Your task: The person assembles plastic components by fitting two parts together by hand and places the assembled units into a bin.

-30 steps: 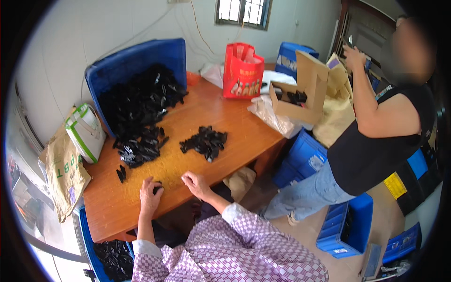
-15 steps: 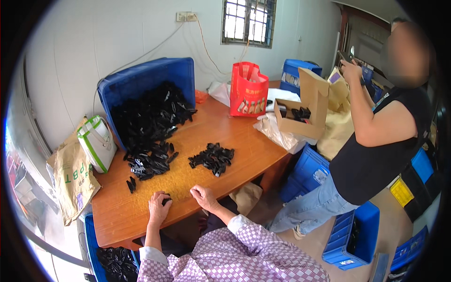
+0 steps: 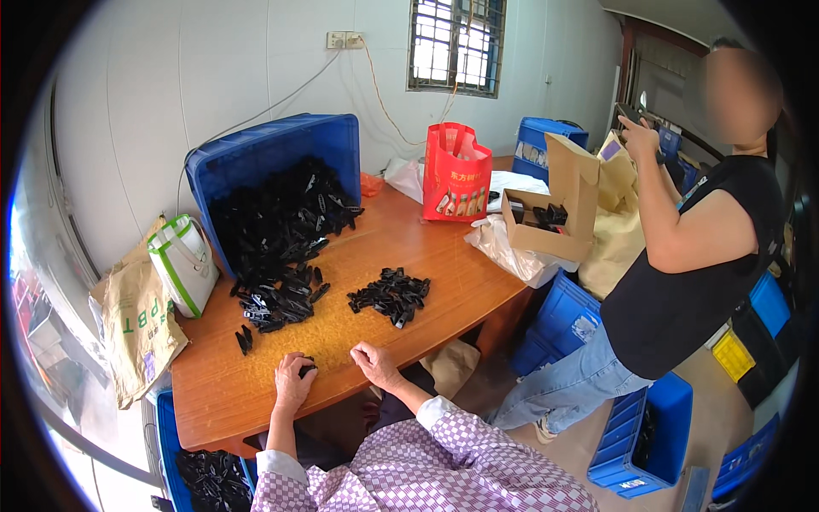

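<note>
At the table's front edge, my left hand [image 3: 293, 383] is closed around a small black plastic part [image 3: 305, 369], which shows past the thumb. To its right, my right hand [image 3: 375, 366] is curled with thumb and fingertips pressed together; whatever they may pinch is hidden. Beyond the right hand lies a small heap of elongated black plastic parts [image 3: 391, 294]. A larger pile of similar parts [image 3: 277, 299] spills toward me from a blue bin [image 3: 328, 136] tipped on its side. A few loose parts [image 3: 244, 340] rest left of that pile.
The wooden table [image 3: 213, 392] carries a red bag [image 3: 458, 175] and an open cardboard box [image 3: 546, 241] at the far right. A white-green bag [image 3: 183, 264] stands at left. A person [image 3: 691, 273] holding a phone stands right, near a blue crate [image 3: 640, 435] on the floor.
The whole view has shifted slightly, so the scene sits a little lower. Both hands keep nearly the same pose, and the heaps look unchanged.
</note>
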A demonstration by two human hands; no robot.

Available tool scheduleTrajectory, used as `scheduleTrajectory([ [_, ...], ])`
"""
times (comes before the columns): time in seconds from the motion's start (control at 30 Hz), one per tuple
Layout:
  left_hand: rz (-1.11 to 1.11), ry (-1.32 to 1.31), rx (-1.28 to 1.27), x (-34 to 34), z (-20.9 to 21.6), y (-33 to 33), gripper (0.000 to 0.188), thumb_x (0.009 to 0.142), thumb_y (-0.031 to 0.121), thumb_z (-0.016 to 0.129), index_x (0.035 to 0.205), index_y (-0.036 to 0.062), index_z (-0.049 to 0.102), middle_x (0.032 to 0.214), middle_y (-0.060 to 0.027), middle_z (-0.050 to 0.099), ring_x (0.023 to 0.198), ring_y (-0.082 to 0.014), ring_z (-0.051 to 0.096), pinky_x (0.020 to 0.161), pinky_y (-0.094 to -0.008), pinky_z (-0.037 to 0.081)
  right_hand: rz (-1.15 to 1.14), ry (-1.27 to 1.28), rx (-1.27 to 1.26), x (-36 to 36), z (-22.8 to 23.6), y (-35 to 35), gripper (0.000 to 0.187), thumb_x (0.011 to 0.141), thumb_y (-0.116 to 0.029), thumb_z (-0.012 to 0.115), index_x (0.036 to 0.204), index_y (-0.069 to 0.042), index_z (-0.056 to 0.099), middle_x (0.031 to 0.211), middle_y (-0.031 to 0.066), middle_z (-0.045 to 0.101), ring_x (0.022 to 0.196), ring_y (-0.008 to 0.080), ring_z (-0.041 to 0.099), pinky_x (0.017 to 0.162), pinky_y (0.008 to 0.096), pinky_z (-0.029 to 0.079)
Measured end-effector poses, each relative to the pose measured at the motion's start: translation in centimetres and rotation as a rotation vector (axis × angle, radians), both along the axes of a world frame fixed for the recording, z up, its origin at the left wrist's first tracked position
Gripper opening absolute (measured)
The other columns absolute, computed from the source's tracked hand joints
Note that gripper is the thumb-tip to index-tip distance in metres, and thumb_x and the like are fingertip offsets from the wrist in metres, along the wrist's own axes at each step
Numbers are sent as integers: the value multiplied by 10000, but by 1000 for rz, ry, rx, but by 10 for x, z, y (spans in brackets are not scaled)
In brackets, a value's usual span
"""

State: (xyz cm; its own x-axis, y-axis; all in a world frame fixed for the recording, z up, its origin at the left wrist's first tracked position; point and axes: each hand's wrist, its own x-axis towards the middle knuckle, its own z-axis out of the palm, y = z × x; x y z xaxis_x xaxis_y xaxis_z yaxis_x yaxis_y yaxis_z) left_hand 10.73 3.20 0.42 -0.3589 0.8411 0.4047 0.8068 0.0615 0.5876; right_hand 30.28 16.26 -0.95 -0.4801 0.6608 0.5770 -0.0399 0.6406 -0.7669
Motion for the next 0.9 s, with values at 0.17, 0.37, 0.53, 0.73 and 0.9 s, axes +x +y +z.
scheduleTrajectory([
  [0.17, 13, 8, -2, -1, -2, 4, 244, 779, 233, 731, 973, 86, 709, 1186, -111, 612, 1157, -316, 545, 984, -452, 397, -30, -30, 50, 0, 4, 5, 180, 974, -175, 598, 890, -16, 592, 661, 82, 571, 578, 178, 562, 554, 320, 452],
  [0.37, 13, -25, -8, 0, 0, 1, 249, 774, 228, 736, 979, 88, 709, 1193, -106, 612, 1163, -310, 542, 992, -457, 388, 4, -8, -13, -1, -2, 2, 179, 978, -177, 586, 892, -21, 598, 659, 57, 580, 600, 143, 569, 562, 317, 459],
  [0.53, 23, -20, -30, -1, -1, 1, 239, 775, 219, 739, 971, 86, 708, 1191, -103, 613, 1161, -308, 543, 989, -455, 386, -21, -78, -19, 1, -5, 3, 195, 990, -183, 570, 879, -26, 599, 680, 35, 600, 601, 115, 559, 567, 290, 462],
  [0.73, 4, 47, 29, 4, -2, 2, 227, 755, 172, 747, 950, 69, 695, 1143, -128, 635, 1095, -332, 583, 936, -441, 458, 151, 153, -351, 4, 28, 1, 238, 990, -91, 549, 1223, -47, 552, 1045, 46, 628, 636, 49, 523, 582, 213, 464],
  [0.9, 4, 27, 6, 3, -3, -4, 213, 753, 164, 745, 937, 72, 693, 1124, -123, 641, 1077, -330, 590, 926, -434, 465, 307, 375, -30, 31, 160, -54, 644, 943, 73, 517, 1516, -124, 297, 1479, 107, 401, 672, 30, 505, 588, 194, 475],
])
